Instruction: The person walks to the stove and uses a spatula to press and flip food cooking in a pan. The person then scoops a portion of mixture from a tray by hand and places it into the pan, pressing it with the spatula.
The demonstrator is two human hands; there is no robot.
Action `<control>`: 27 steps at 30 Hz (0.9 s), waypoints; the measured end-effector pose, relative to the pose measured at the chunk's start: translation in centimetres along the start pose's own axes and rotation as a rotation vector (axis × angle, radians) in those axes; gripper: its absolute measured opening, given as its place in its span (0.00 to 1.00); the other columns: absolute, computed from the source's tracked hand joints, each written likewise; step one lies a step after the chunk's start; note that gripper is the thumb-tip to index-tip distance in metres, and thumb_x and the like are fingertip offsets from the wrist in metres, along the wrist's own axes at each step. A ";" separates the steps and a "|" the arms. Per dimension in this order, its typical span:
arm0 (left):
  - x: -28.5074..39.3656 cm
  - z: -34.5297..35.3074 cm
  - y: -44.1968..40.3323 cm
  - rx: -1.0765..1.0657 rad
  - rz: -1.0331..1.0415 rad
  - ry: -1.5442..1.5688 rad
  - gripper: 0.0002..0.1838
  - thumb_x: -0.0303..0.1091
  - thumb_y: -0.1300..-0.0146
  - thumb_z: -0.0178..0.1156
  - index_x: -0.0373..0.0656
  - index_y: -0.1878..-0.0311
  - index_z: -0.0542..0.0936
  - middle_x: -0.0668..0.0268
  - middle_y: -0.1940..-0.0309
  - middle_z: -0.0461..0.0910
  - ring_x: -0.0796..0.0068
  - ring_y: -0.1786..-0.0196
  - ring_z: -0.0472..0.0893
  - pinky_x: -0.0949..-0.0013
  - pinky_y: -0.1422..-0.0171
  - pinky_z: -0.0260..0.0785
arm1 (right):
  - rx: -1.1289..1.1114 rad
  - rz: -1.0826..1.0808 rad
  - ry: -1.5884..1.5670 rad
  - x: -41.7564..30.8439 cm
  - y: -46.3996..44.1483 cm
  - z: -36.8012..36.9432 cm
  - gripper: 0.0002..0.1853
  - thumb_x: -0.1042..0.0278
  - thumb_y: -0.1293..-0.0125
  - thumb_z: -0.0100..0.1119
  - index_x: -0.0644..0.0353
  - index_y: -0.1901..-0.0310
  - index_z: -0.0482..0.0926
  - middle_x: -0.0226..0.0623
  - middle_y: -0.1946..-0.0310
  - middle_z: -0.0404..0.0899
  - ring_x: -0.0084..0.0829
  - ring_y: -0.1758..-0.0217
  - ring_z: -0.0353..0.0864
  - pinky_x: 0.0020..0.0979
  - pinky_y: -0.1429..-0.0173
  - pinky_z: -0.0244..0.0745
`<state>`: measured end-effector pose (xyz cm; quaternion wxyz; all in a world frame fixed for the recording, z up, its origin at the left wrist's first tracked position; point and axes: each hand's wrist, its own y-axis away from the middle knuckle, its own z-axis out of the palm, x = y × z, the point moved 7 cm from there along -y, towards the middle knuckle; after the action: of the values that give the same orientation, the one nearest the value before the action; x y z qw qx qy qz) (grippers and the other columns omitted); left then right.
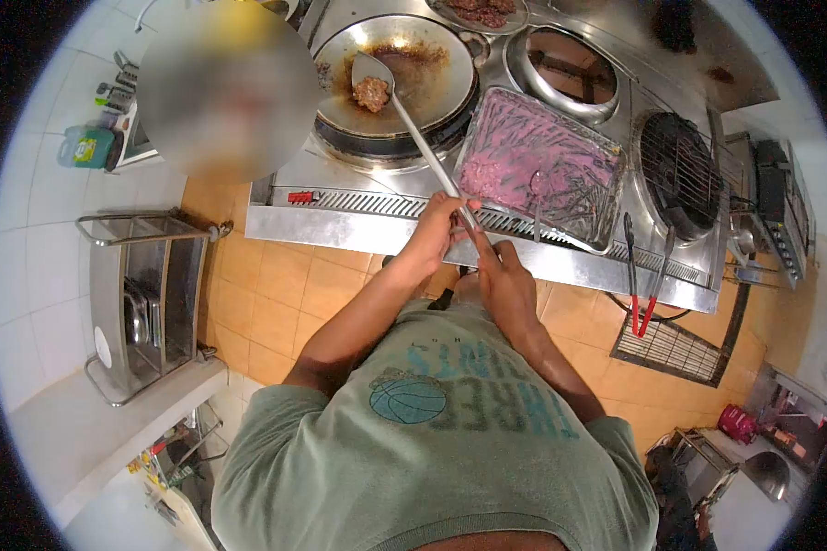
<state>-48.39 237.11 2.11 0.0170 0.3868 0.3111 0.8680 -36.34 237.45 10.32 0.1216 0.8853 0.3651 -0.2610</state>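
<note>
A long-handled metal wok turner [424, 147] reaches into a wide wok [335, 55]. On its blade rests a browned meat patty [371, 94], above the oily, darkened wok bottom. My left hand [439, 231] is closed around the handle near the stove's front edge. Closer to my body, my right hand [507, 286] grips the handle's lower end. Right of the wok lies a rectangular metal tray [606, 197] smeared with pink, raw-looking residue, with what looks like a spoon in it.
Red-handled tongs [641, 317] hang over the counter edge at right. Behind the tray stands a round metal pot [521, 69]; a plate of browned patties [478, 11] is at the back. A grill rack [680, 170] covers the right burner. A blurred patch hides the upper left.
</note>
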 end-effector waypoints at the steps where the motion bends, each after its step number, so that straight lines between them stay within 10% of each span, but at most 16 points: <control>1: -0.4 -0.4 0.4 -0.010 -0.042 -0.012 0.11 0.41 0.35 0.49 0.48 0.54 0.65 0.70 0.60 0.77 0.78 0.62 0.74 0.71 0.55 0.65 | -0.019 0.050 0.007 -0.4 0.5 0.3 0.27 0.79 0.42 0.52 0.53 0.38 0.65 0.44 0.64 0.71 0.44 0.70 0.76 0.39 0.70 0.74; 11: -4.4 -3.1 4.4 -0.185 -0.489 -0.056 0.09 0.43 0.35 0.51 0.48 0.60 0.70 0.69 0.63 0.78 0.74 0.62 0.73 0.67 0.56 0.67 | 0.063 0.086 -0.028 -3.3 4.1 4.8 0.28 0.78 0.42 0.52 0.56 0.38 0.63 0.46 0.60 0.72 0.45 0.67 0.77 0.39 0.69 0.74; 16: -5.2 -3.5 5.0 -0.048 -0.279 0.173 0.08 0.39 0.33 0.49 0.45 0.62 0.66 0.68 0.72 0.70 0.74 0.66 0.71 0.69 0.60 0.67 | 0.053 -0.081 -0.031 -5.0 3.9 4.7 0.28 0.74 0.43 0.51 0.61 0.39 0.59 0.53 0.45 0.64 0.50 0.58 0.77 0.42 0.62 0.77; 23: -4.0 -2.6 5.9 0.122 -0.114 0.176 0.09 0.38 0.31 0.46 0.46 0.66 0.62 0.71 0.75 0.64 0.78 0.74 0.65 0.72 0.69 0.65 | -0.288 0.088 -0.580 0.2 1.8 1.4 0.21 0.69 0.39 0.52 0.62 0.45 0.61 0.44 0.62 0.74 0.42 0.63 0.77 0.37 0.61 0.72; 27: -4.7 -1.8 6.1 0.209 -0.012 0.210 0.09 0.38 0.31 0.47 0.47 0.65 0.61 0.72 0.76 0.63 0.82 0.77 0.63 0.78 0.76 0.60 | 0.257 0.236 -0.025 13.6 -1.6 0.2 0.25 0.50 0.39 0.54 0.64 0.53 0.65 0.51 0.64 0.74 0.51 0.62 0.78 0.47 0.63 0.72</control>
<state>-45.05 229.96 1.52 -0.0509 0.2918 0.4020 0.8664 -29.44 246.46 2.66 0.0418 0.9269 0.2209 -0.3005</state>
